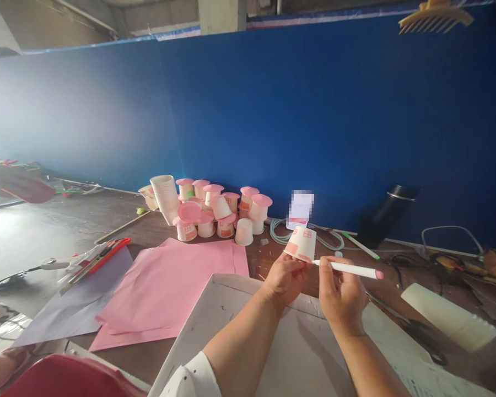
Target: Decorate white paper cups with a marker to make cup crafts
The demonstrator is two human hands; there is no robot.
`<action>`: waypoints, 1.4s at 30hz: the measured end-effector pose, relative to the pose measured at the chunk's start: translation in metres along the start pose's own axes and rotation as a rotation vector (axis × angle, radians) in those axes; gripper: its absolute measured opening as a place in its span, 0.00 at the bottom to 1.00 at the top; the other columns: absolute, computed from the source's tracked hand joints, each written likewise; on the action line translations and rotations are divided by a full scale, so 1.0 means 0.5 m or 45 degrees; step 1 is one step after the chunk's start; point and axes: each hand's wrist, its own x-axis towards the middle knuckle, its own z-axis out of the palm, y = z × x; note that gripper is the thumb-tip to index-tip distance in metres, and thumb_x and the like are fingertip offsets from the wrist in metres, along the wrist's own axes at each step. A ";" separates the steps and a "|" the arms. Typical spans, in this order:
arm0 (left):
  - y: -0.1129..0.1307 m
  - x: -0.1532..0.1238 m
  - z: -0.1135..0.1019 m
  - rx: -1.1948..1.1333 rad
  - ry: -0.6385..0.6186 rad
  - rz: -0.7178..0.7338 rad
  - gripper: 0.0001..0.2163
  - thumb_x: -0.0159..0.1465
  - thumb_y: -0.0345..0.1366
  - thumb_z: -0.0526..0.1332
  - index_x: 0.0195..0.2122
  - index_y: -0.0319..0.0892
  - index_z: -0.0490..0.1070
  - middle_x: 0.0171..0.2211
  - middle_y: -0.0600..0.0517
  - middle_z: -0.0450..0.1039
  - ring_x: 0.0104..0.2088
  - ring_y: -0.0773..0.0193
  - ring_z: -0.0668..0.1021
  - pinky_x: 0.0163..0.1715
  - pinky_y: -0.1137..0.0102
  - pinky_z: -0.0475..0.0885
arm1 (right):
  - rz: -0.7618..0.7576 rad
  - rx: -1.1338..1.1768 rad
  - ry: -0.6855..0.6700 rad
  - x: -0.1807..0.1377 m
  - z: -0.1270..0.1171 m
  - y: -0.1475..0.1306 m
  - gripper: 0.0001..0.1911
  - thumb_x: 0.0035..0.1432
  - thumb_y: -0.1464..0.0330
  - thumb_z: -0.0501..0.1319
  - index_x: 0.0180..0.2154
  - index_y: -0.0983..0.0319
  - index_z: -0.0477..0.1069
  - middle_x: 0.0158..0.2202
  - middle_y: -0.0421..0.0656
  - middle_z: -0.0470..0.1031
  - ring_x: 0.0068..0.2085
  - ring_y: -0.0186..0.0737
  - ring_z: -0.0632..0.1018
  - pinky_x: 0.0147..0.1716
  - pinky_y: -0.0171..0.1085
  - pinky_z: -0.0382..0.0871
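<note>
My left hand (287, 275) is closed on an upside-down white paper cup (302, 241), its fingers around the rim. Pinkish-red windows and blocks are drawn on the cup's side. In my right hand (342, 295) is a white marker pen (353, 269) with a pink end. The pen's tip points left and meets or nearly meets the cup's lower edge. Both hands are above a white box lid or tray (231, 289).
Decorated paper cups with pink tops (206, 218) stand by the blue partition (314, 110), beside a leaning cup stack (164, 193). Pink paper (173, 292) lies left. A black flask (388, 212), a green-tipped marker (360, 245) and scissors (421, 336) are right. Another person's hand (20, 184) shows far left.
</note>
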 end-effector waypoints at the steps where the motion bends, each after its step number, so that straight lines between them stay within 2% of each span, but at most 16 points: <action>1: 0.000 0.000 -0.001 -0.013 0.010 -0.010 0.17 0.47 0.22 0.65 0.40 0.40 0.73 0.32 0.53 0.72 0.34 0.71 0.73 0.41 0.75 0.65 | -0.004 0.004 0.002 0.000 -0.001 0.000 0.11 0.60 0.61 0.56 0.34 0.62 0.70 0.30 0.46 0.75 0.30 0.40 0.75 0.32 0.36 0.67; 8: 0.000 -0.002 0.001 -0.057 0.080 -0.002 0.20 0.46 0.20 0.64 0.41 0.39 0.73 0.35 0.52 0.73 0.36 0.70 0.74 0.42 0.75 0.67 | -0.052 0.061 0.021 -0.003 -0.004 -0.002 0.11 0.60 0.62 0.56 0.36 0.63 0.70 0.30 0.46 0.75 0.31 0.40 0.76 0.32 0.37 0.68; 14: -0.003 -0.001 -0.005 -0.042 0.020 -0.005 0.19 0.49 0.21 0.63 0.43 0.39 0.73 0.36 0.51 0.73 0.37 0.69 0.74 0.42 0.75 0.67 | -0.073 0.041 -0.037 -0.003 0.001 0.001 0.12 0.61 0.61 0.55 0.36 0.63 0.70 0.33 0.47 0.75 0.33 0.41 0.76 0.34 0.38 0.69; 21: -0.001 -0.002 -0.003 -0.021 0.053 -0.006 0.19 0.48 0.21 0.62 0.42 0.39 0.73 0.36 0.50 0.73 0.36 0.67 0.75 0.41 0.73 0.68 | -0.045 0.078 -0.062 -0.004 -0.001 0.004 0.12 0.60 0.61 0.56 0.37 0.63 0.70 0.33 0.47 0.75 0.33 0.41 0.76 0.34 0.40 0.70; 26: 0.001 -0.004 -0.001 -0.045 0.040 -0.013 0.20 0.48 0.21 0.62 0.43 0.39 0.73 0.34 0.52 0.73 0.34 0.70 0.74 0.39 0.76 0.67 | -0.108 0.059 -0.043 -0.002 -0.001 -0.001 0.11 0.61 0.62 0.56 0.37 0.63 0.70 0.33 0.47 0.75 0.34 0.41 0.75 0.35 0.39 0.69; 32: -0.002 -0.001 -0.003 -0.034 0.049 0.006 0.20 0.47 0.21 0.62 0.42 0.39 0.73 0.36 0.51 0.73 0.36 0.69 0.74 0.41 0.75 0.67 | -0.077 0.045 -0.015 -0.002 -0.001 -0.004 0.11 0.60 0.62 0.56 0.37 0.63 0.70 0.33 0.46 0.75 0.34 0.41 0.76 0.36 0.39 0.69; 37: -0.005 0.001 0.000 0.002 0.007 0.021 0.18 0.47 0.22 0.63 0.41 0.38 0.74 0.34 0.51 0.73 0.36 0.68 0.74 0.41 0.74 0.66 | -0.085 0.087 -0.063 -0.003 0.000 -0.006 0.11 0.61 0.62 0.56 0.37 0.63 0.70 0.33 0.46 0.75 0.34 0.40 0.76 0.36 0.39 0.69; 42: -0.005 -0.001 0.005 0.055 0.002 0.028 0.19 0.48 0.24 0.65 0.43 0.38 0.74 0.36 0.49 0.73 0.37 0.66 0.74 0.44 0.72 0.65 | -0.077 0.094 -0.050 -0.003 0.000 -0.005 0.10 0.60 0.62 0.56 0.37 0.63 0.70 0.34 0.47 0.75 0.35 0.41 0.76 0.35 0.39 0.69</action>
